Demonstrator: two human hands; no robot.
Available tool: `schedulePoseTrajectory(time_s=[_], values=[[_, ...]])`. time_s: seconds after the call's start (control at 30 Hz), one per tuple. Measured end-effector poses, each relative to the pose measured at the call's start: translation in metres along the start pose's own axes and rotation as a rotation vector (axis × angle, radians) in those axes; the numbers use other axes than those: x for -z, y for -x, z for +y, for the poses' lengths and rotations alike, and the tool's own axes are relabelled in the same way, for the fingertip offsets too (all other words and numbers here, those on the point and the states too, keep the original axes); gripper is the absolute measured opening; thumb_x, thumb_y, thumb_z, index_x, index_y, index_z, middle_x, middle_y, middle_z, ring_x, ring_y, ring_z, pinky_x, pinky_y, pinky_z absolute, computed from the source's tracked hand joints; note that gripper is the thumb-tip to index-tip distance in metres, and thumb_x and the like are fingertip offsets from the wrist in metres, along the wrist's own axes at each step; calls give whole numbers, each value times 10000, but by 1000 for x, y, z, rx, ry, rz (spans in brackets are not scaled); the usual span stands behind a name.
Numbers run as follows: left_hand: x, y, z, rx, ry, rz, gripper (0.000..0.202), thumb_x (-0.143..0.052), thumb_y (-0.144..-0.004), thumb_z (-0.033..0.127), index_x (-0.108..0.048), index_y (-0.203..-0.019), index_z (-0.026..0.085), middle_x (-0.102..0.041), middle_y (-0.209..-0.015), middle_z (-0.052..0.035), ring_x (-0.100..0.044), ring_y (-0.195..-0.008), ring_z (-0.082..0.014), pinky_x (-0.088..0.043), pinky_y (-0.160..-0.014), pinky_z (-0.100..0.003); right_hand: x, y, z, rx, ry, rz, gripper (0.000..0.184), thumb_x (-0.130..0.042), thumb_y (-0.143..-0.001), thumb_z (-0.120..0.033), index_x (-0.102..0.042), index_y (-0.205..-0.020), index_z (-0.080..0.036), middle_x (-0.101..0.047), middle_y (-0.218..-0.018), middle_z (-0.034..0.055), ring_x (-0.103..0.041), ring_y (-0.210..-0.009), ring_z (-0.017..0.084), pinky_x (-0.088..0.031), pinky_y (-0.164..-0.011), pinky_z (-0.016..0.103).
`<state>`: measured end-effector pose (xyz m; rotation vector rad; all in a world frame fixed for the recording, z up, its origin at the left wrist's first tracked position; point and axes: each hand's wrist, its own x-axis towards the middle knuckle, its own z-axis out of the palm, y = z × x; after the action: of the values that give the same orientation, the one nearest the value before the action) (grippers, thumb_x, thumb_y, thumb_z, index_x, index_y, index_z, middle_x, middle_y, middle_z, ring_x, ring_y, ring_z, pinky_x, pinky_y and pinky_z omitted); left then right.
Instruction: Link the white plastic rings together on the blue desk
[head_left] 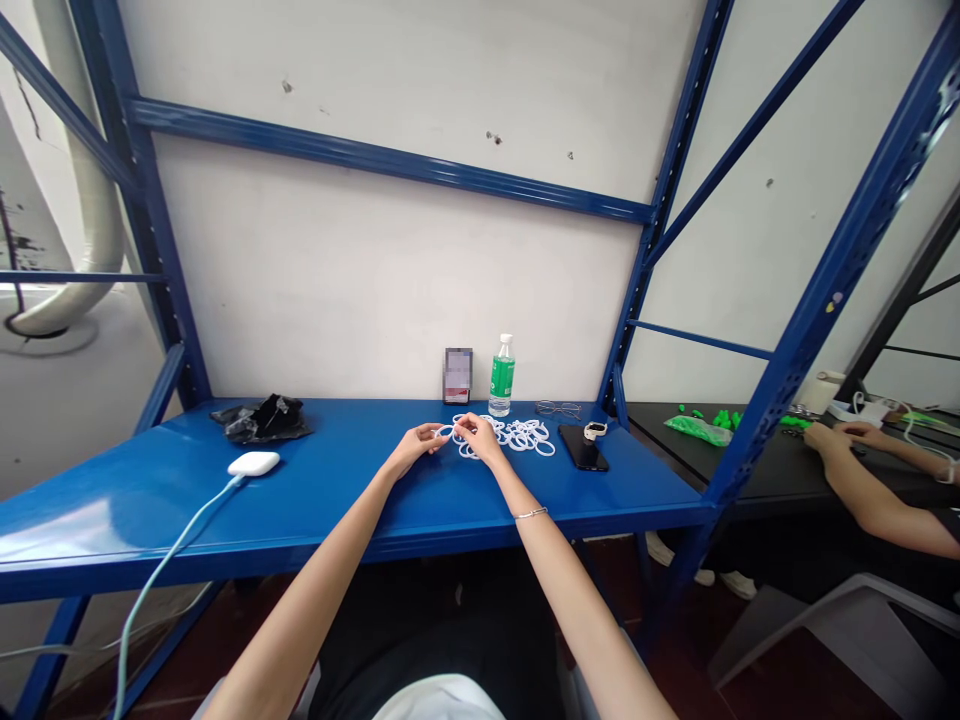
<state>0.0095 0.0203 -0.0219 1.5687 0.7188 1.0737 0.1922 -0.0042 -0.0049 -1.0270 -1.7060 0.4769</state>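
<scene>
Above the blue table (330, 505), my left hand (418, 445) is closed on one side of a white ring (446, 431). My right hand (480, 436), with a bracelet on its wrist, pinches the same ring from the other side. Just behind and to the right of my hands lies a loose pile of white rings (529, 436), several overlapping. My right hand hides part of the pile. Whether the held ring has a small piece on it is too small to tell.
A green-labelled bottle (502, 377) and an upright phone (457, 376) stand behind. Glasses (559, 409), a black phone (583, 449) with a watch (595, 431) lie right. A black plastic bag (262, 419) and cabled white case (253, 463) lie left. Another person's hands (832, 440) work at right.
</scene>
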Motion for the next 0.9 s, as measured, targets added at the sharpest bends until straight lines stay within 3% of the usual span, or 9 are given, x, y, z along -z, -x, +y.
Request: schedulePoseTrajectory(time_s=[0.9], values=[[-1,1,2,23,-9,-19,712,-818,-573,500,-604,-1110,85,-642,-712,-13,-541,-629,-107,-398,-610,-238,-1,0,0,-17,10,7,174,-560,-770,-335,-486,-673,-211,-595,-660,-18,-577,-660,158,-446,-682,275]])
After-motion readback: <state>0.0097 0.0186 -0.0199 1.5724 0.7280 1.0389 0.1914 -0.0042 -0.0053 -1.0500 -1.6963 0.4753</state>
